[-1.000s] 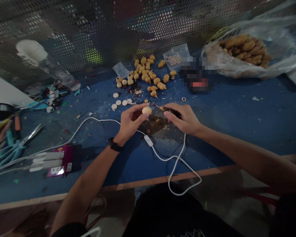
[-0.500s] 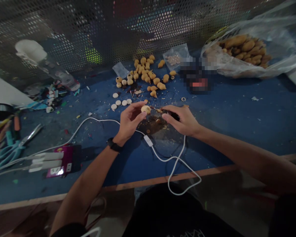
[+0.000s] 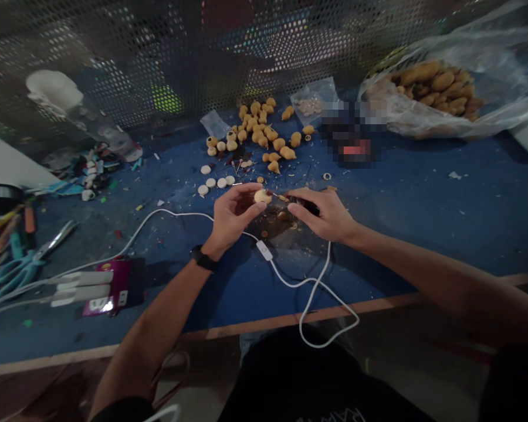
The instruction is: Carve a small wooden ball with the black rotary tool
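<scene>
Between the fingertips and thumb of my left hand (image 3: 231,214) is a small pale gourd piece (image 3: 261,197), with a dark spot near its upper right edge. My right hand (image 3: 330,215) is wrapped around a black-handled corded hand tool (image 3: 308,205); its thin tip points left at the gourd piece. The tip reaches the piece's right side, but whether they touch I cannot tell. A white cord with an inline switch (image 3: 264,251) loops below my hands. Under them, shavings lie on a dark patch (image 3: 275,225) of the table.
Several small tan gourds (image 3: 259,126) and white discs (image 3: 210,183) lie beyond my hands. A clear bag of gourds (image 3: 440,88) stands back right. Scissors (image 3: 26,264), a purple box (image 3: 114,287) and a plastic bottle (image 3: 110,132) are at left. Perforated mesh (image 3: 158,53) closes off the back.
My left hand has shifted slightly right, bringing the gourd piece closer to the tool's tip and turning it a little. My right hand has hardly moved.
</scene>
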The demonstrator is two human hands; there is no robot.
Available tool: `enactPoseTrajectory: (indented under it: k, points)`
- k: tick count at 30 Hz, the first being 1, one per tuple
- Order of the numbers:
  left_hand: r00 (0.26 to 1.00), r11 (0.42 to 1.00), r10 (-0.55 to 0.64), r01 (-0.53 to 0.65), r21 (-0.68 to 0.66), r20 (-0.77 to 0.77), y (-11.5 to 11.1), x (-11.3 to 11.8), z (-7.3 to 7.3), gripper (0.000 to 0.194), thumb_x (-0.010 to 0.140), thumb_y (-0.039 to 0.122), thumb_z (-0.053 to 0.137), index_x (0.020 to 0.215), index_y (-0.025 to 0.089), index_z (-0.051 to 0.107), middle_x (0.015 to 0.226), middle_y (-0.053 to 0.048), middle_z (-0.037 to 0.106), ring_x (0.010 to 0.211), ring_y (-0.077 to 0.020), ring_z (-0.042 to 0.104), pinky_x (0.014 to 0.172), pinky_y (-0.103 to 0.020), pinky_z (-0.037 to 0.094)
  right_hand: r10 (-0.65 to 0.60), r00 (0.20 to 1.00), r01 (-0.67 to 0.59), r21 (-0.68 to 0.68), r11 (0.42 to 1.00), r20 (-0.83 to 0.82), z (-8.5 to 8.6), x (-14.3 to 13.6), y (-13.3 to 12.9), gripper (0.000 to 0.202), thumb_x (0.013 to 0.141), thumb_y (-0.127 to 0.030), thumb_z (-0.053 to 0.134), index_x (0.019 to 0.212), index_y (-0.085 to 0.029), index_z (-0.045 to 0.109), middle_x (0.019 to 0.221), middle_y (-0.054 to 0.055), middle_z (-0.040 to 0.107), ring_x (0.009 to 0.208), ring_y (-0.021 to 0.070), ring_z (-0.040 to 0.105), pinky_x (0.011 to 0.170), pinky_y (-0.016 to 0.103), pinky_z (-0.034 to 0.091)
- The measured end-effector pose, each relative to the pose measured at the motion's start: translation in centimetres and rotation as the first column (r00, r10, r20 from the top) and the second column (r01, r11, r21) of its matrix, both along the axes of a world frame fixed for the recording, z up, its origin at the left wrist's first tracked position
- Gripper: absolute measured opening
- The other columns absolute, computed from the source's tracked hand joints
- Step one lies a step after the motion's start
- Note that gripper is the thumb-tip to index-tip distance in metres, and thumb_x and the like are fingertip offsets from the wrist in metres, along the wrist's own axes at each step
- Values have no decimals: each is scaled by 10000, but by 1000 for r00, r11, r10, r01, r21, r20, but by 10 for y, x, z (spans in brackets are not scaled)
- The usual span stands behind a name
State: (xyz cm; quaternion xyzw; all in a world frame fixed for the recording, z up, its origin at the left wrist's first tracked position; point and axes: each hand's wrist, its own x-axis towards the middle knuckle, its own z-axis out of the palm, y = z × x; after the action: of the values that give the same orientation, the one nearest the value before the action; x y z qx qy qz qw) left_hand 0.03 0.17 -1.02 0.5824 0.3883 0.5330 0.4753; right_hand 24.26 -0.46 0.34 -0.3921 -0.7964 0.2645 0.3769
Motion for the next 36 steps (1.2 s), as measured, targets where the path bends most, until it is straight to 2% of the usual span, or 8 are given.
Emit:
enactPoseTrajectory:
  k: [4, 12, 18, 26, 30, 36]
  points:
    - [1000, 1000, -3, 3, -10, -1, 0, -1, 1, 439, 767, 403, 934, 1130, 227, 764, 1079, -70, 834, 932, -195, 809, 888, -364, 667, 14, 1000, -14, 16, 1000, 4, 1, 0, -1, 345, 1048, -422, 553, 1175, -178, 761, 939, 51, 813, 738, 168, 706, 744, 306, 544]
    - [1000, 1000, 11, -10, -8, 18, 0, 0, 2, 446, 750, 391, 947, 1119, 217, 767, 1047, -67, 837, 923, -195, 810, 874, -352, 671, 30, 1000, -31, 45, 998, 8, 2, -1, -2, 339, 1042, -422, 566, 1158, -175, 768, 968, 66, 816, 815, 192, 734, 755, 313, 542]
    - [999, 1000, 20, -20, -1, 24, 1, 1, 2, 458, 739, 380, 954, 1123, 225, 759, 1086, -66, 836, 938, -192, 807, 881, -364, 675, -16, 1000, 16, 1, 1000, -6, 2, -1, -1, 356, 1042, -440, 562, 1167, -171, 758, 889, 49, 796, 703, 167, 687, 716, 310, 533]
    - [1000, 1000, 9, -9, 5, 4, 2, -1, 0, 460, 750, 395, 948, 1131, 231, 750, 1075, -61, 833, 952, -204, 807, 862, -367, 679, 20, 1000, -20, 25, 999, -15, 3, -1, -2, 346, 1047, -425, 561, 1172, -177, 766, 860, 44, 797, 724, 176, 704, 731, 309, 549]
    - [1000, 1000, 11, -12, 16, 21, 2, 0, 0, 461, 741, 386, 957, 1125, 231, 753, 1063, -56, 832, 955, -196, 806, 874, -356, 675, 36, 999, -35, 39, 999, -15, 2, -1, -2, 329, 1037, -414, 577, 1153, -177, 775, 919, 60, 808, 768, 188, 728, 735, 313, 549]
    - [1000, 1000, 7, -7, 10, 1, 1, 0, -1, 472, 760, 386, 946, 1156, 231, 741, 1088, -67, 833, 954, -199, 808, 899, -368, 669, -22, 1000, 22, -11, 1000, -16, 2, 0, -1, 353, 1041, -447, 567, 1166, -180, 762, 819, 31, 770, 720, 174, 705, 717, 302, 529]
